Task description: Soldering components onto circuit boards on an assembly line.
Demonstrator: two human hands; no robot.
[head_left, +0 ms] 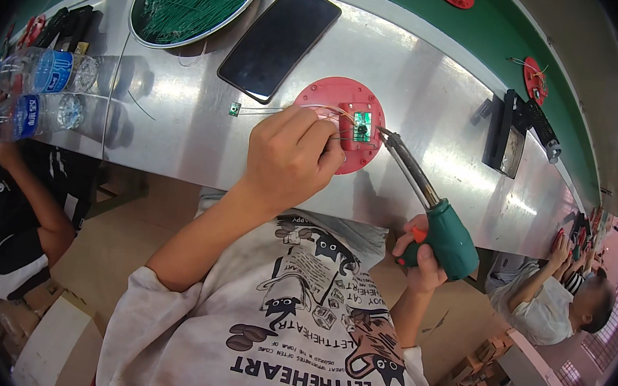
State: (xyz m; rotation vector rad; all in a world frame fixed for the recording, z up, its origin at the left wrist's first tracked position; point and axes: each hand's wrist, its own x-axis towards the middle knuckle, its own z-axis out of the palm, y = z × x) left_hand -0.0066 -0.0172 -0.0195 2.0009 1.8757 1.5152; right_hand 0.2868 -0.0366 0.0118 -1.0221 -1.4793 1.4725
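Note:
A red round plastic base (326, 89) lies on the metal bench in front of me, with a small green circuit board (361, 118) at its middle. My left hand (287, 154) is closed in a pinch at the board's left side, on thin wires (330, 108) that run to the board. The exact grip is hidden by the fingers. Other leads stretch left to a tiny green board (235, 109). My right hand (424, 267) grips a green soldering gun (453, 240) with a red trigger. Its tip is at the right edge of the board; contact cannot be made out.
A metal bowl (138, 20) of green wires and a black phone (279, 41) lie beyond my left hand. Water bottles (53, 71) lie far left. A black-framed stand (506, 137) is at right. Red discs (536, 79) rest on the green ledge. People (543, 312) work on both sides.

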